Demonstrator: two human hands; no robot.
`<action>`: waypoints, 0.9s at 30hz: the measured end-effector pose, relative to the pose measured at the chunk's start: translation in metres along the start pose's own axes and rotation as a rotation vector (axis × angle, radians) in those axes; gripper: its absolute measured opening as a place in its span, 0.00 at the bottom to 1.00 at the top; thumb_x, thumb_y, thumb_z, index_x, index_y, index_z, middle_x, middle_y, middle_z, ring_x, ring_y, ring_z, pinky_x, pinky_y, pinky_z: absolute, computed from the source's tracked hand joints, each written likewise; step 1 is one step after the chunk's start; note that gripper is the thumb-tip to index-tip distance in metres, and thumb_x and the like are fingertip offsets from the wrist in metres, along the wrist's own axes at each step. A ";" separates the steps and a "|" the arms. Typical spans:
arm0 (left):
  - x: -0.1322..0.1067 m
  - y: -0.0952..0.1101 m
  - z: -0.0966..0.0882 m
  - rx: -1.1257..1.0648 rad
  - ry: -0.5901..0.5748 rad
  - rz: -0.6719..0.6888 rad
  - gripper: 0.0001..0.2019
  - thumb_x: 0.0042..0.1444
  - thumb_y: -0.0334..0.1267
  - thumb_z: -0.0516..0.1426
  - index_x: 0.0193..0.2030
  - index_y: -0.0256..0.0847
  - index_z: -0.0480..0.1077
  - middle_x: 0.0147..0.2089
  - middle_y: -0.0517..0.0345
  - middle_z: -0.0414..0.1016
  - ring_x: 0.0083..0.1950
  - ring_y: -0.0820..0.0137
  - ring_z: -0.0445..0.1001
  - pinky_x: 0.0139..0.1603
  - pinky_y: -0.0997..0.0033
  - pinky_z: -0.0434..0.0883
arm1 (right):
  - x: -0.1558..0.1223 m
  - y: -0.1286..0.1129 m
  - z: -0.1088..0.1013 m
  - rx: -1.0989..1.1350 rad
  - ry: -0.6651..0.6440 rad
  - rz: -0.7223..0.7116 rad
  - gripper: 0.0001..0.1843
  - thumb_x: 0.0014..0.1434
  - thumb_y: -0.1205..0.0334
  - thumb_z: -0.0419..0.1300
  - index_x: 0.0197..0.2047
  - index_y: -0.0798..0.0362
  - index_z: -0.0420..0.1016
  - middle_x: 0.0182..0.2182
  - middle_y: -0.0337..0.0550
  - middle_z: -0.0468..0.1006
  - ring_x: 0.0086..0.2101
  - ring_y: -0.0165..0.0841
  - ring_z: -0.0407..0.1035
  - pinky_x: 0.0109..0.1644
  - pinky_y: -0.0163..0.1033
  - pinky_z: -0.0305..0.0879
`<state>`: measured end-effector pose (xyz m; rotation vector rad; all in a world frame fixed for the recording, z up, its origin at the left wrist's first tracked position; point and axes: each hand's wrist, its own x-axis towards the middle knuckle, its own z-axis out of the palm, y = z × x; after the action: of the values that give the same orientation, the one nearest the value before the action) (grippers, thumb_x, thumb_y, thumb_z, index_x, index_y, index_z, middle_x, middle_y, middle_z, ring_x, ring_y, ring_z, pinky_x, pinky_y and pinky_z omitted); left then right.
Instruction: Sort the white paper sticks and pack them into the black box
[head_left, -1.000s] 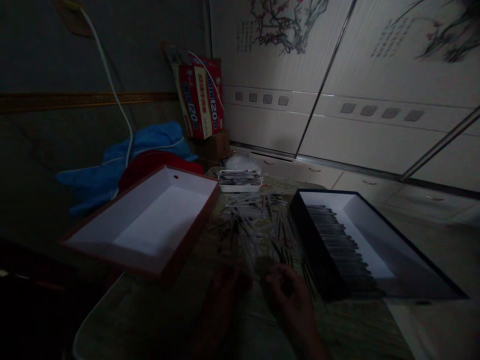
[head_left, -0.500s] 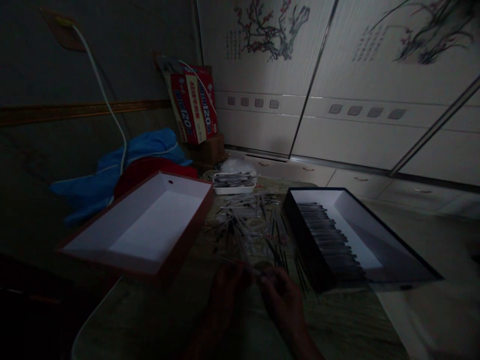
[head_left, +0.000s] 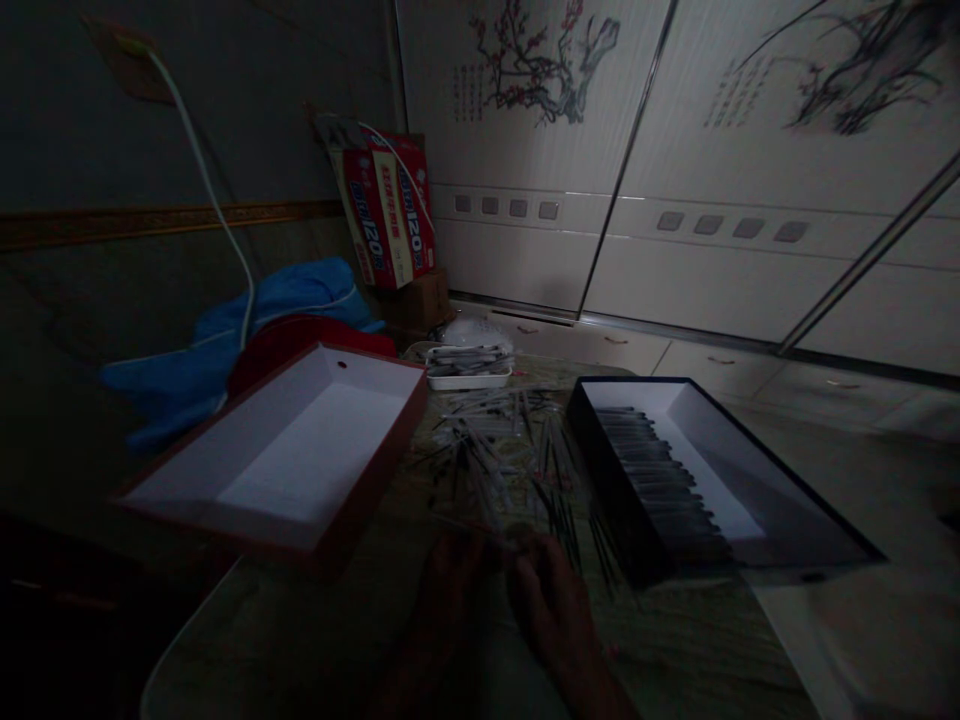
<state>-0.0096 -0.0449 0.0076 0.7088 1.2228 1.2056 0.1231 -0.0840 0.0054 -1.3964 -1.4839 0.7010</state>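
In dim light my left hand (head_left: 448, 590) and my right hand (head_left: 550, 600) meet at the near edge of a heap of thin stick-like pieces (head_left: 510, 455) on the table. The fingertips of both hands pinch together on a thin pale stick (head_left: 480, 528) that runs off to the left. To the right a dark box (head_left: 787, 520) holds a neat row of dark sticks (head_left: 660, 475) along its left side. On the left a red box (head_left: 360, 500) with a white inside stands empty and tilted.
A small white tray (head_left: 469, 380) of more sticks sits behind the heap, with a clear bag beside it. Blue cloth (head_left: 225, 340), a white cable (head_left: 217, 220) and a red carton (head_left: 386, 215) stand at the back left. Painted sliding doors (head_left: 675, 200) fill the back.
The view swung slightly right and steadied. My hands have come together, the right one sliding left toward the left one, fingertips now closed on a thin stick.
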 end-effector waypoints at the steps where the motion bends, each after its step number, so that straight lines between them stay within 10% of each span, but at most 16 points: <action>1: 0.000 0.000 0.000 -0.002 0.003 0.000 0.12 0.40 0.44 0.63 0.29 0.38 0.73 0.28 0.56 0.76 0.31 0.66 0.73 0.35 0.70 0.68 | 0.000 -0.001 0.000 0.000 0.000 -0.009 0.13 0.62 0.57 0.48 0.45 0.52 0.69 0.34 0.42 0.76 0.33 0.31 0.71 0.36 0.32 0.66; 8: -0.001 0.001 0.000 -0.011 -0.041 0.015 0.13 0.39 0.45 0.64 0.27 0.38 0.73 0.26 0.57 0.75 0.30 0.67 0.72 0.35 0.69 0.68 | -0.001 0.004 0.003 -0.037 -0.012 0.011 0.17 0.64 0.56 0.44 0.30 0.51 0.69 0.20 0.36 0.69 0.21 0.27 0.65 0.24 0.28 0.61; 27: 0.003 -0.006 0.000 0.015 -0.062 0.036 0.12 0.42 0.45 0.62 0.28 0.38 0.72 0.25 0.59 0.75 0.28 0.69 0.71 0.33 0.70 0.68 | -0.004 0.006 0.005 0.053 -0.063 0.056 0.15 0.64 0.56 0.44 0.34 0.52 0.67 0.21 0.35 0.67 0.22 0.27 0.63 0.25 0.29 0.59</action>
<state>-0.0086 -0.0436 0.0013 0.7769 1.1731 1.1967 0.1213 -0.0853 -0.0030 -1.3910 -1.4687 0.8207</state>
